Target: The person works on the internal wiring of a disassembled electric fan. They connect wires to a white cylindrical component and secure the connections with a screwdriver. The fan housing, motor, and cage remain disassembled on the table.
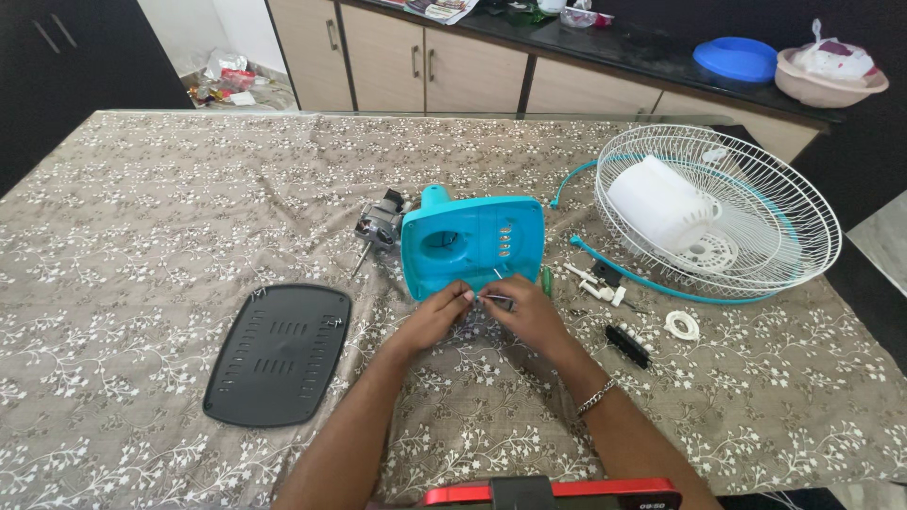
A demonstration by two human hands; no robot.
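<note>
Nearest me, my left hand [436, 316] and right hand [529, 316] meet at the middle of the surface [142, 208], which wears a brown floral cloth. Both grips are narrow, fingertips pinched together on a small thin metal piece [494, 299] held between them; I cannot tell exactly what it is. Just beyond the fingertips, touching or nearly so, stands the teal plastic fan housing [472, 241], its open face toward me. To the near left lies a black oval vented plastic cover [279, 354], well apart. Behind the housing at its left sits the grey metal fan motor [380, 227]. Far right rests the white wire fan guard [718, 212].
</note>
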